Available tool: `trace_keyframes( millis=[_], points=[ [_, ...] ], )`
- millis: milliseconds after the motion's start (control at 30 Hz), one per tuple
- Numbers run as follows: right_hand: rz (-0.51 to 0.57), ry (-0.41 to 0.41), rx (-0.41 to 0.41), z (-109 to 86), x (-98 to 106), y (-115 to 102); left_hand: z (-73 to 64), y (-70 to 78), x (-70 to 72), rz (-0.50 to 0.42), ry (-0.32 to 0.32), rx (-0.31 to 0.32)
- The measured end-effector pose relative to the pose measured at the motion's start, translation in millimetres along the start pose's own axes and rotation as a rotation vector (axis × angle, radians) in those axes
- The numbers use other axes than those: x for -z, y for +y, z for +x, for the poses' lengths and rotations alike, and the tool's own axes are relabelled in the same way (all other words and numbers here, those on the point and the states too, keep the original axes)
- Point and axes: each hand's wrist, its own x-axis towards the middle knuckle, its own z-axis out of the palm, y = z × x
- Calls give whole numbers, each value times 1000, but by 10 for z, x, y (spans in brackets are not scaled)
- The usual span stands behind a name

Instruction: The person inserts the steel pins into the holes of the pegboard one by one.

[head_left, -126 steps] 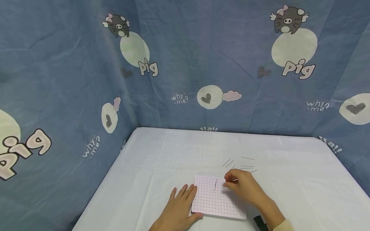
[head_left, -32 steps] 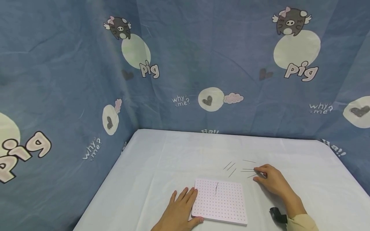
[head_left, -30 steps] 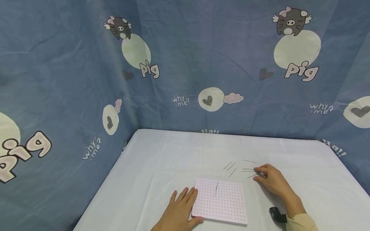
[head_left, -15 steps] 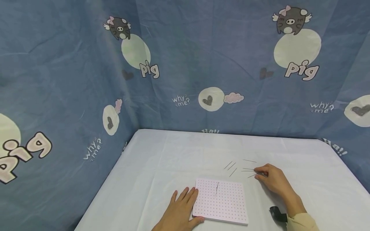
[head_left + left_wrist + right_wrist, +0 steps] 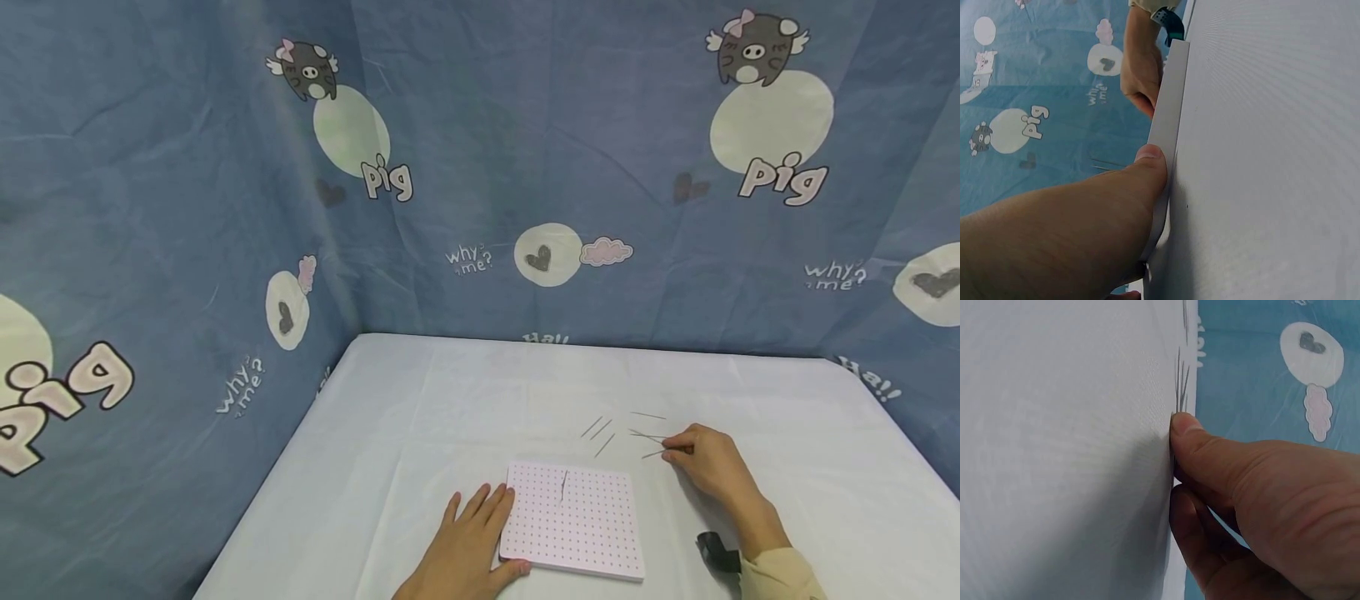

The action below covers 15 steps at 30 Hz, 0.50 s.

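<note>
My left hand (image 5: 465,546) lies against the near left corner of a pale pink pegboard (image 5: 592,537), fingers straight along its left edge. In the left wrist view its thumb (image 5: 1150,155) presses the board's side. One thin dark stick (image 5: 564,485) stands up from a hole near the board's far edge. Beyond the board's right side, my right hand (image 5: 712,467) pinches the end of a thin metal stick (image 5: 647,437) between thumb and index finger; this stick slants across another. The right wrist view shows the thumb (image 5: 1188,428) at the ends of several sticks.
Three slanting sticks (image 5: 596,429) lie behind the board on the white tabletop (image 5: 420,417). Another stick (image 5: 648,415) lies farther back, and one (image 5: 652,454) lies just before the pinching fingers. A black wrist device (image 5: 716,552) is at the right sleeve. Blue printed cloth (image 5: 465,167) hangs behind.
My right hand has moved from over the board to the sticks at the right. There it has taken hold of one, whose slant has changed. The left hand stays at the board.
</note>
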Motion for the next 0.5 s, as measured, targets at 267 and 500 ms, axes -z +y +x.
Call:
trace_keyframes(
  millis=[267, 500],
  points=[
    [-10, -16, -53, 4, -5, -38, -3, 2, -14, 12, 10, -5],
    [-56, -43, -11, -1, 0, -77, 6, -4, -8, 5, -5, 3]
  ],
)
